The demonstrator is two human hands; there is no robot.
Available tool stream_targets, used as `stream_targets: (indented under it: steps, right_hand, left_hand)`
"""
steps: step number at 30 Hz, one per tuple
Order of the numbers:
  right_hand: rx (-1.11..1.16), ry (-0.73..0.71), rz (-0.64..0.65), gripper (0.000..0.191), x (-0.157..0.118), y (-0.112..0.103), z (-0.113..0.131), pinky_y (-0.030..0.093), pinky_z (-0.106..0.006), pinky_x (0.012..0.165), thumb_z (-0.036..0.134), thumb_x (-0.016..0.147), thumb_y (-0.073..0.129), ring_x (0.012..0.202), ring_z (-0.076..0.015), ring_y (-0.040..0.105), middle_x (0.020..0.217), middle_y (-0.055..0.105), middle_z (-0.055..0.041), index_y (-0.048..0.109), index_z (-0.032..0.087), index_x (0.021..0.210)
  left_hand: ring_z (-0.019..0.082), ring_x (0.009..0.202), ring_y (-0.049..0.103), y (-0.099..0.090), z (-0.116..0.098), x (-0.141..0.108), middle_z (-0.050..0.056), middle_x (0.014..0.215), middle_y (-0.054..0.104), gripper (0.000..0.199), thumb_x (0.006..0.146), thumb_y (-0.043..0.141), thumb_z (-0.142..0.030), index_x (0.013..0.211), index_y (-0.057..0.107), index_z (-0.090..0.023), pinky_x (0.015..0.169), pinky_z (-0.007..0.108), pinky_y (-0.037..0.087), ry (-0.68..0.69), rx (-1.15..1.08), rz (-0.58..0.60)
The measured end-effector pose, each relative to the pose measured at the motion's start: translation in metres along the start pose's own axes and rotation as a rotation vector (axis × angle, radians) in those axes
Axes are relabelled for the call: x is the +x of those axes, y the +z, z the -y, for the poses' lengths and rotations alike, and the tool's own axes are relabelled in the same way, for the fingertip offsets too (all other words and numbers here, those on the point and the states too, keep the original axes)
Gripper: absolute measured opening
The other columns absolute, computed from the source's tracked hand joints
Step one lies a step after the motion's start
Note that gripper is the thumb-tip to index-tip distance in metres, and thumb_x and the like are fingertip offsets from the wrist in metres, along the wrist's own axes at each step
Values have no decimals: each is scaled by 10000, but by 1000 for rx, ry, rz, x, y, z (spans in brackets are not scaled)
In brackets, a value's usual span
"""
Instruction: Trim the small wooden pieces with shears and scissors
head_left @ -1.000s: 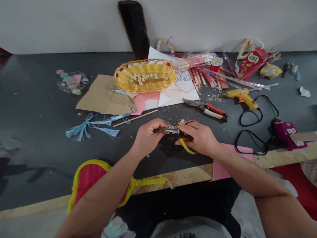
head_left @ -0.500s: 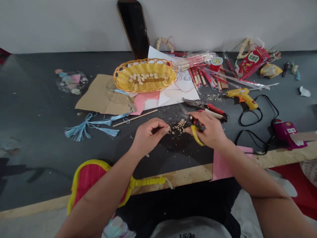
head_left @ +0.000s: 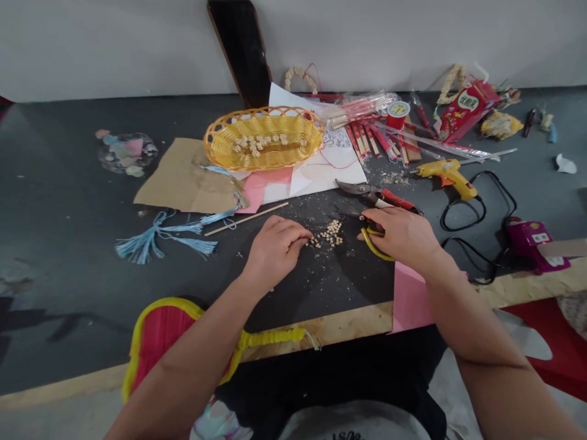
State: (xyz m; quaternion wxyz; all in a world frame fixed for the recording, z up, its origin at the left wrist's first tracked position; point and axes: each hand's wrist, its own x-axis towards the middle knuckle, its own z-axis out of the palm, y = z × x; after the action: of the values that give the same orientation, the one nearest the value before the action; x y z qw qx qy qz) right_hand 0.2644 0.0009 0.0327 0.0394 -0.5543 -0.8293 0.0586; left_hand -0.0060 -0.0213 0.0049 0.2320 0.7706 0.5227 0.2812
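Note:
My left hand (head_left: 277,249) is closed, thumb and fingertips together at the left edge of a small pile of cut beige pieces (head_left: 334,229). Whether a piece is between those fingertips is too small to tell. To the right of the pile, my right hand (head_left: 401,237) grips yellow-handled pliers (head_left: 378,247), their dark pointed jaws aimed left, low over the table. Just behind that hand lie pruning shears (head_left: 362,188) with a red and a white handle. A thin wooden stick (head_left: 247,219) rests beyond my left hand.
Behind the hands stands a yellow woven basket (head_left: 263,160) holding several beige pieces. A glue gun (head_left: 447,176) with a black cord lies right. Blue tassels (head_left: 151,238) lie left. A red and yellow fan-shaped item (head_left: 160,333) and pink paper (head_left: 413,296) overlap the table's front edge.
My left fingertips have come down to the pile's edge. My right hand has moved slightly right with the pliers, away from the pile, and its blur is gone.

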Motion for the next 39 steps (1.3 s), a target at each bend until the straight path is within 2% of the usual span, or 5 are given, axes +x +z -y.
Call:
stream_targets:
  steps: [8,14,21,31,39]
  right_hand:
    - [0,-107,60,282,-4,-2,7,475,-305,650,392,839,686,909,-248,668,894,724,-58,708,255,1084]
    - [125,-23,-37,371,0,4,3,495,-306,709,447,833,709,899,-233,677,964,733,-56,688,249,1146]
    - [174,20,-60,384,4,3,4,503,-306,738,439,833,706,889,-229,686,966,737,-53,680,247,1165]
    - [160,44,-67,407,4,8,0,524,-343,765,436,830,707,957,-268,695,1042,742,-68,673,244,1188]
    - [148,47,-65,450,4,10,2,535,-373,809,418,826,722,1014,-285,684,1072,738,-79,648,243,1233]
  left_hand:
    - [256,920,622,-3,3,-1,68,935,741,298,874,465,-131,906,744,-231,888,424,467,-7,34,-60]
    - [269,998,567,-1,4,-4,80,1022,698,461,810,441,-29,1038,764,-265,936,452,453,60,111,40]
    - [314,1131,475,6,-7,-8,88,1258,585,710,754,469,54,1283,645,-387,914,506,440,94,444,194]
    - [255,980,580,2,7,-4,96,1025,689,365,898,436,-60,1085,712,-207,913,437,482,169,306,-37]
    - [255,903,621,0,7,-2,87,922,738,210,941,511,-206,955,718,-182,877,429,480,100,232,-31]
